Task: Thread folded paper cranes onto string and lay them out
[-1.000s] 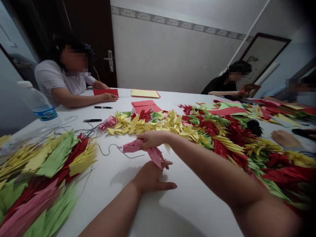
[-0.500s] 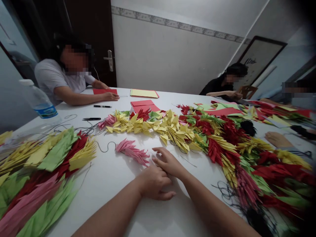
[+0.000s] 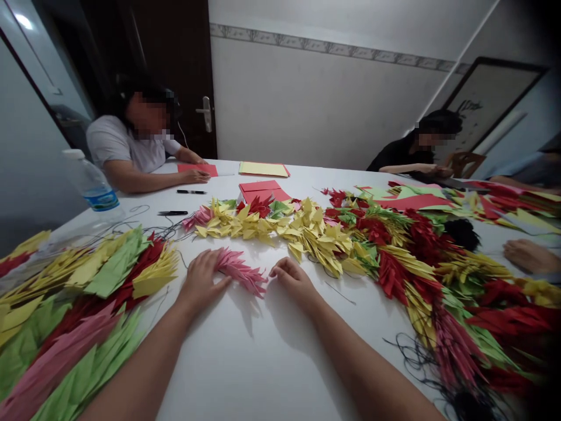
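Note:
A short string of pink folded paper pieces (image 3: 240,270) lies on the white table (image 3: 272,362) in front of me. My left hand (image 3: 199,280) rests on the string's left end, fingers curled around it. My right hand (image 3: 291,278) touches its right end with fingers bent in a pinch. A long garland of yellow, red and green folded paper (image 3: 315,234) runs across the table just beyond my hands.
Stacks of folded paper pieces (image 3: 79,304) lie at my left. A water bottle (image 3: 94,187), pens and thin dark cord lie at far left. Sheets of coloured paper (image 3: 263,169) sit farther back. Two people sit across; another person's hand (image 3: 528,254) rests at right.
My left hand moved left onto the pink string's left end. My right hand shifted up to its right end. The pink string was set down earlier and now lies flat.

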`<state>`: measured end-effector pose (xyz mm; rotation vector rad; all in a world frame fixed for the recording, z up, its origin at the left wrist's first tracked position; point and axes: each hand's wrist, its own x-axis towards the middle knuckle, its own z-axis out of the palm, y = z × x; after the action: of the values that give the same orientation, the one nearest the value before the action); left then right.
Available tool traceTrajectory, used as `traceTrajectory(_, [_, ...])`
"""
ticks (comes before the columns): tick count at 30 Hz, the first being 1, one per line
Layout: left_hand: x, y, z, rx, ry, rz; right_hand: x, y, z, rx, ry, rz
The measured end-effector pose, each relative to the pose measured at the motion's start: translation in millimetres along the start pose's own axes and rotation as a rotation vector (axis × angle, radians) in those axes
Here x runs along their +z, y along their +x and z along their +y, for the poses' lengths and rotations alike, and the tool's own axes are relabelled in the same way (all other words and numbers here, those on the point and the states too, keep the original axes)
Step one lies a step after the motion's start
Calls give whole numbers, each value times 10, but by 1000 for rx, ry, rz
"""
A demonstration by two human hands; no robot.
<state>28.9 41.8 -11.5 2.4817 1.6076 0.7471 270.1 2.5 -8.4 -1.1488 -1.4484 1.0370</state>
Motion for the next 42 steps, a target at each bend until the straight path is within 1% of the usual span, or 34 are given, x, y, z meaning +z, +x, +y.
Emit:
traceTrajectory(3, [17,22,70,81,-19,-29,-11,-14,-22,53,232,-3])
traceTrajectory(6, [-31,18,138,122,-58,-40,-2,-17,-15,141,366,50])
traceTrajectory(8, [-56,4,161,140,-79,-37,13,-20,-7,163,420,86])
traceTrajectory(11, [-67,-20,201,157,-91,-56,47,-34,-6,168,469,80])
traceTrajectory(13, [-66,-24,231,183,-119,-106,72,-46,-13,176,481,70])
traceTrajectory(15, [-66,-18,249,194,-159,-149,85,-58,-28,193,476,90])
traceTrajectory(17, [-66,-12,248,195,-202,-172,73,-65,-60,227,460,121])
traceTrajectory(19, [-64,-14,231,195,-250,-169,20,-69,-114,274,445,129])
traceTrajectory(21, [-61,-26,205,183,-293,-137,-80,-81,-190,313,444,135])
traceTrajectory(24, [-63,-42,164,143,-354,-69,-317,-142,-314,345,437,197])
traceTrajectory(27, [-86,-40,144,132,-426,-40,-638,-269,-412,390,392,242])
traceTrajectory(29, [-110,-34,149,130,-460,-43,-885,-364,-448,381,408,308])
traceTrajectory(31, [-131,-32,165,130,-479,-53,-1129,-435,-459,333,406,406])
traceTrajectory(32, [-139,-34,176,131,-483,-60,-1232,-456,-456,292,391,476])
traceTrajectory(34, [-147,-39,196,133,-470,-75,-1344,-475,-445,195,317,679])
traceTrajectory(35, [-147,-43,203,133,-455,-87,-1331,-477,-441,126,237,803])
traceTrajectory(36, [-145,-46,209,131,-436,-100,-1261,-480,-438,41,117,917])
traceTrajectory(37, [-141,-49,213,128,-414,-112,-1134,-487,-437,-64,-40,1006])
traceTrajectory(38, [-137,-52,215,124,-392,-123,-954,-497,-436,-203,-242,1031])
traceTrajectory(39, [-132,-54,216,120,-371,-134,-734,-509,-432,-336,-458,922])
traceTrajectory(40, [-128,-56,216,118,-352,-145,-490,-521,-422,-443,-632,730])
traceTrajectory(42, [-122,-61,214,121,-327,-158,-9,-523,-379,-573,-892,281])
